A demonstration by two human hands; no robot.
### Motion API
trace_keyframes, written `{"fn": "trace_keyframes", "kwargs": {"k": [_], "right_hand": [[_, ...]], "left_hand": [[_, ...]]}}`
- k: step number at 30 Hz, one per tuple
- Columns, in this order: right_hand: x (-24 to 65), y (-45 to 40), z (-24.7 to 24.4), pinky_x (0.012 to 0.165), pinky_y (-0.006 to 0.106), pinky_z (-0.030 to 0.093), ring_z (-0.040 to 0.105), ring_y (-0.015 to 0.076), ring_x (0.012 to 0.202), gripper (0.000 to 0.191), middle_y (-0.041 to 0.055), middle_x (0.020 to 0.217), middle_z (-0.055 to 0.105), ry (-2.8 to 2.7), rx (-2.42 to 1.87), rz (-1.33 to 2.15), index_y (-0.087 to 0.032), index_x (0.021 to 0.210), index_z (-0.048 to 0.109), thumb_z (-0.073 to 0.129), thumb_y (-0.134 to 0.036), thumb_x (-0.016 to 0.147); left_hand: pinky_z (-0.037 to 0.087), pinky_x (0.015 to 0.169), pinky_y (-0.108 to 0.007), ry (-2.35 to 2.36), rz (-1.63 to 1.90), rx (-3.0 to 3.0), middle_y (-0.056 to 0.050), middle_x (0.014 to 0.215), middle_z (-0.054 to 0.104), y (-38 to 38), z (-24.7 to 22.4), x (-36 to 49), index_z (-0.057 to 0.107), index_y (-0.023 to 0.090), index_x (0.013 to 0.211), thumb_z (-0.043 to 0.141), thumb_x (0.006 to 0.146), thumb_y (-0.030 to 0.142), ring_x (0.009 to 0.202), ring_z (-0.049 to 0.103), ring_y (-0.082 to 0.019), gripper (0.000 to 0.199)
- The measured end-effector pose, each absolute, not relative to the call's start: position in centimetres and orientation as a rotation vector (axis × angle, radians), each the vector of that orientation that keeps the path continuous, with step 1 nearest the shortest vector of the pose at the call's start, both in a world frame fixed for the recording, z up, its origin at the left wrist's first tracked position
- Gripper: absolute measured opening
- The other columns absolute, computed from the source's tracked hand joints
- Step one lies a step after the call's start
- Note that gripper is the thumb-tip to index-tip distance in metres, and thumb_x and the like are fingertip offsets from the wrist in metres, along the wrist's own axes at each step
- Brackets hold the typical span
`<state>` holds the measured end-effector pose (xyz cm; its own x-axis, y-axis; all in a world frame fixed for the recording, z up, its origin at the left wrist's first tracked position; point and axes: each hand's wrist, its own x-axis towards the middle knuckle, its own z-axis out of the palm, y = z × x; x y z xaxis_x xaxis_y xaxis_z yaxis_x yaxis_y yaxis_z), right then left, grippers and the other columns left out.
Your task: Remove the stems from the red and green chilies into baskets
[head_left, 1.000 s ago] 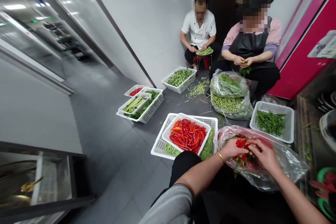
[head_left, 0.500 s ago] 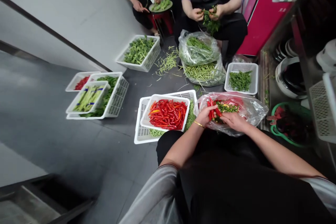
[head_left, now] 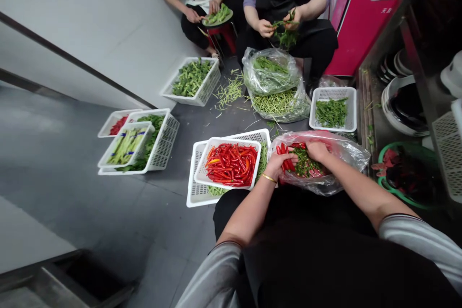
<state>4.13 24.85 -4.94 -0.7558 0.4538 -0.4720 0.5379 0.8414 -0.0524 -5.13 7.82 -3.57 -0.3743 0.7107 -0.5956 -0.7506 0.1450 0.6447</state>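
Several red chili peppers (head_left: 286,158) lie in my left hand (head_left: 276,162), its fingers around them, at the left side of a clear plastic bag (head_left: 346,151). Inside the bag are green stem ends (head_left: 306,163) and more red peppers. My right hand (head_left: 317,150) reaches down into the far side of the bag; its fingertips are hidden among the contents, so its grip does not show. Left of the bag, a white basket (head_left: 198,173) full of whole red chilies (head_left: 233,163) rests on a larger white basket (head_left: 194,197) with green pods or stems.
Two people sit opposite, handling greens. Between us stand bagged greens (head_left: 276,98), a small white basket (head_left: 351,122) of cut greens and scattered stems (head_left: 231,91). Stacked baskets (head_left: 166,139) are at left; a green basin (head_left: 384,184) and metal shelving are at right.
My right hand has moved away from my left hand, forward into the bag. My left hand has shifted slightly left and down with the chilies, its fingers looser. The view has tilted a little.
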Motion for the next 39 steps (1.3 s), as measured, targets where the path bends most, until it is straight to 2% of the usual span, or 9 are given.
{"fn": "trace_keyframes", "kwargs": {"k": [3, 6, 10, 15, 20, 25, 31, 35, 39], "right_hand": [[7.1, 24.7, -4.4, 0.09, 0.034, 0.048, 0.066, 0.0275, 0.106, 0.038, 0.0199, 0.116, 0.068, 2.616, 0.643, -0.285, -0.011, 0.122, 0.062, 0.044, -0.033, 0.097], [10.0, 24.0, -3.2, 0.085, 0.033, 0.048, 0.067, 0.0259, 0.098, 0.041, 0.0162, 0.109, 0.071, 2.668, 0.566, -0.301, -0.014, 0.111, 0.066, 0.039, -0.042, 0.1], [12.3, 21.2, -2.5, 0.077, 0.033, 0.048, 0.068, 0.0255, 0.087, 0.044, 0.0165, 0.098, 0.071, 2.732, 0.448, -0.327, -0.014, 0.096, 0.069, 0.035, -0.041, 0.101], [13.2, 19.9, -2.6, 0.076, 0.029, 0.048, 0.067, 0.0204, 0.081, 0.034, 0.008, 0.094, 0.072, 2.633, 0.097, -0.616, -0.021, 0.093, 0.072, 0.044, -0.041, 0.097], [8.8, 23.7, -2.3, 0.085, 0.035, 0.05, 0.067, 0.027, 0.096, 0.039, 0.0154, 0.111, 0.069, 2.59, 0.401, -0.412, -0.018, 0.112, 0.07, 0.053, -0.047, 0.092], [1.4, 24.1, -3.6, 0.091, 0.034, 0.048, 0.065, 0.025, 0.108, 0.04, 0.0191, 0.125, 0.064, 2.63, 0.669, -0.285, -0.014, 0.128, 0.061, 0.039, -0.024, 0.097], [4.4, 25.2, -4.3, 0.078, 0.032, 0.05, 0.068, 0.0274, 0.094, 0.028, 0.0174, 0.104, 0.072, 2.534, 0.801, -0.32, -0.011, 0.101, 0.071, 0.06, -0.031, 0.084], [9.5, 23.9, -4.2, 0.064, 0.025, 0.045, 0.064, 0.0183, 0.074, 0.025, 0.0072, 0.085, 0.071, 2.526, 1.035, -0.722, -0.016, 0.093, 0.066, 0.062, -0.038, 0.082], [11.2, 20.4, -4.4, 0.062, 0.025, 0.042, 0.059, 0.0164, 0.069, 0.017, 0.0029, 0.077, 0.066, 2.702, 1.021, -1.009, -0.018, 0.086, 0.06, 0.059, -0.035, 0.083]], "left_hand": [[0.058, 0.063, -0.035, 1.186, 1.481, -0.108, -0.001, 0.06, 0.063, 8.5, -4.1, -4.6, 0.063, 0.011, 0.099, 0.076, 0.07, 0.013, 0.054, 0.063, -0.015, 0.031], [0.058, 0.063, -0.036, 1.171, 1.386, -0.178, -0.001, 0.056, 0.06, 9.2, -4.8, -3.2, 0.063, 0.009, 0.082, 0.077, 0.073, 0.016, 0.051, 0.06, -0.014, 0.019], [0.056, 0.059, -0.033, 1.136, 1.366, -0.228, -0.002, 0.055, 0.058, 9.5, -5.4, -1.6, 0.061, 0.01, 0.073, 0.077, 0.075, 0.022, 0.049, 0.057, -0.013, 0.021], [0.051, 0.054, -0.027, 1.208, 1.364, -0.111, -0.002, 0.055, 0.06, 9.1, -5.2, -1.9, 0.062, 0.01, 0.072, 0.083, 0.064, 0.016, 0.048, 0.056, -0.012, 0.024], [0.054, 0.064, -0.029, 1.273, 1.551, -0.147, -0.005, 0.071, 0.069, 8.5, -4.2, -3.6, 0.061, 0.01, 0.077, 0.075, 0.062, 0.007, 0.062, 0.065, -0.015, 0.021], [0.055, 0.064, -0.032, 1.221, 1.544, -0.075, -0.004, 0.068, 0.068, 7.9, -3.6, -4.5, 0.061, 0.012, 0.089, 0.074, 0.061, 0.008, 0.058, 0.065, -0.016, 0.031], [0.05, 0.06, -0.027, 1.322, 1.53, 0.033, -0.003, 0.061, 0.063, 8.1, -4.6, -4.5, 0.061, 0.012, 0.07, 0.082, 0.061, 0.018, 0.054, 0.059, -0.012, 0.024], [0.051, 0.065, -0.028, 1.372, 1.507, 0.14, -0.004, 0.063, 0.064, 9.1, -6.1, -2.8, 0.064, 0.012, 0.066, 0.085, 0.057, 0.018, 0.06, 0.06, -0.013, 0.024], [0.05, 0.069, -0.027, 1.378, 1.564, 0.153, 0.0, 0.065, 0.065, 9.7, -6.6, -0.7, 0.066, 0.013, 0.068, 0.089, 0.048, 0.019, 0.061, 0.057, -0.01, 0.031]]}}
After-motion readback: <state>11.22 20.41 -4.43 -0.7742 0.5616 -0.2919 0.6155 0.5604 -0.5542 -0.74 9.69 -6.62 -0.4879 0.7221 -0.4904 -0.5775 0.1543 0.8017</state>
